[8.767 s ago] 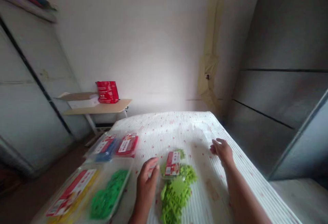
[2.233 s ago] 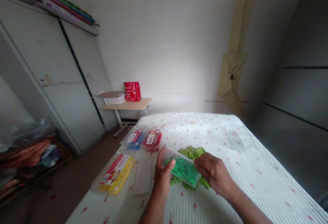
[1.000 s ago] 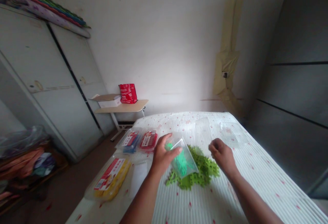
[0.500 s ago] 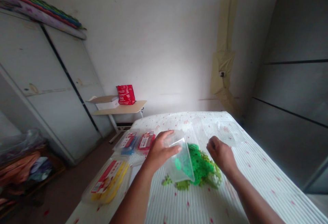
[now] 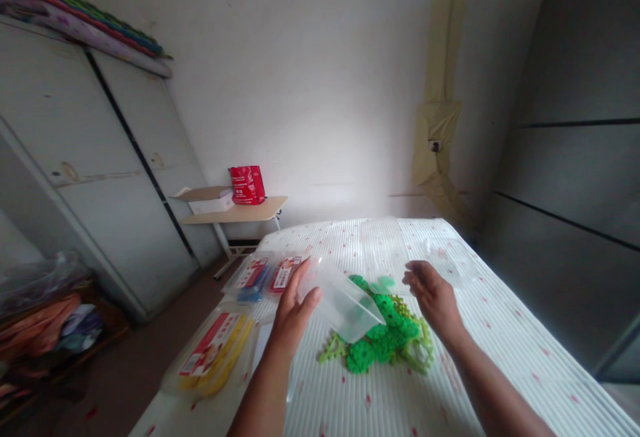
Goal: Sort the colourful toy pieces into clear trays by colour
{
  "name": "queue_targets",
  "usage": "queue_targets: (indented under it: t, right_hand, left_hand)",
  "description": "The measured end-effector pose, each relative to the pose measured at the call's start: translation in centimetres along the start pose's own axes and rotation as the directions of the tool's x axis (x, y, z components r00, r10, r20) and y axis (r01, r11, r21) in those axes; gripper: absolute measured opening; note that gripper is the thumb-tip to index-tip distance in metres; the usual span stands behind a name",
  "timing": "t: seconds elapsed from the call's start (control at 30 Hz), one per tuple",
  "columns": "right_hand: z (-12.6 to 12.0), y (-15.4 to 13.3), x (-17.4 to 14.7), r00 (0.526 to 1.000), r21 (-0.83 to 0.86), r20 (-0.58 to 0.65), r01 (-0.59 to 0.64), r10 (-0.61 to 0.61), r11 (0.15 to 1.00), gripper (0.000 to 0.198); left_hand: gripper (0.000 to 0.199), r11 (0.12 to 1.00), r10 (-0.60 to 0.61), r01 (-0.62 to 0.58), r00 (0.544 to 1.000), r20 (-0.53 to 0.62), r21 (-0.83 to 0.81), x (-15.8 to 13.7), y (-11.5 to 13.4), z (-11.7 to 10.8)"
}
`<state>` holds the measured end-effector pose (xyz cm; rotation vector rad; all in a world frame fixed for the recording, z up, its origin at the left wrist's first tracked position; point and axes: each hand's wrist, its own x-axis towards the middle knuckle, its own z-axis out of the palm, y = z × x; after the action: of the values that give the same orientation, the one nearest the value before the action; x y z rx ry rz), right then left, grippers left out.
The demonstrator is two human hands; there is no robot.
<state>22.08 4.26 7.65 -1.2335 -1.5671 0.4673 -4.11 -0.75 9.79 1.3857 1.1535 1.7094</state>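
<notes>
Head view: we see the bed [image 5: 500, 350] with its white dotted cover, and on it a pile of green pieces [image 5: 385, 344] between our hands. Our left hand [image 5: 293, 310] grasps a clear plastic box [image 5: 345, 300], tipped over the pile. Our right hand [image 5: 434, 296] hovers released just beside the pile. Yellow [image 5: 215, 350], blue [image 5: 251, 277] and red [image 5: 283, 276] packs lie left.

Domestic bedroom. A bed [image 5: 500, 330] with a ribbed, red-dotted white cover fills the foreground; a tall wardrobe [image 5: 75, 157] carrying folded blankets [image 5: 80, 17] stands at left; a small side table [image 5: 235, 210] sits against the plain plastered wall [image 5: 310, 90].
</notes>
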Motion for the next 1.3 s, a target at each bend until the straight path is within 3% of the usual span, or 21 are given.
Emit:
queue_targets:
  t: [0.27, 0.4, 0.53, 0.73, 0.93, 1.03, 1.17, 1.23, 1.3]
  right_hand:
    - [0.0, -0.8, 0.1, 0.992, 0.305, -0.004, -0.121, 0.128, 0.945, 0.038]
    - [0.3, -1.0, -0.1, 0.986, 0.376, 0.034, -0.165, 0.164, 0.912, 0.039]
    - [0.6, -0.8, -0.2, 0.979, 0.432, 0.037, -0.199, 0.203, 0.88, 0.039]
    - [0.4, -1.2, -0.3, 0.951, 0.537, 0.127, -0.306, 0.283, 0.786, 0.031]
    - [1.0, -1.1, -0.5, 0.893, 0.559, 0.336, -0.444, 0.298, 0.7, 0.027]
    - [1.1, -1.8, -0.8, 0.871, 0.481, 0.449, -0.424, 0.2, 0.767, 0.028]
    - [0.9, -3.1, -1.3, 0.806, 0.346, 0.588, -0.32, 0.062, 0.882, 0.033]
    - [0.9, -3.2, -1.5, 0.787, 0.312, 0.617, -0.266, 0.019, 0.912, 0.034]
    - [1.0, -3.0, -1.5, 0.799, 0.282, 0.602, -0.191, -0.018, 0.94, 0.035]
  left_hand:
    - [0.072, 0.957, -0.174, 0.189, 0.981, 0.086, -0.22, -2.5, -3.3, -0.5]
    - [0.086, 0.912, -0.193, 0.237, 0.968, 0.16, -0.335, -3.4, -4.0, -0.8]
    - [0.094, 0.903, -0.202, 0.268, 0.955, 0.216, -0.337, -3.9, -4.3, -1.5]
    - [0.092, 0.934, -0.192, 0.229, 0.969, 0.153, -0.275, -4.1, -4.6, -1.2]
    - [0.088, 0.944, -0.199, 0.211, 0.977, 0.072, -0.253, -4.5, -4.6, 0.2]
    - [0.078, 0.932, -0.215, 0.227, 0.974, 0.074, -0.281, -4.8, -5.1, 0.4]
    - [0.079, 0.896, -0.266, 0.289, 0.957, 0.114, -0.337, -4.9, -6.1, 0.0]
    - [0.077, 0.878, -0.252, 0.288, 0.957, 0.143, -0.382, -4.9, -6.3, -0.3]
    - [0.069, 0.855, -0.221, 0.276, 0.96, 0.173, -0.438, -4.8, -6.2, -0.6]
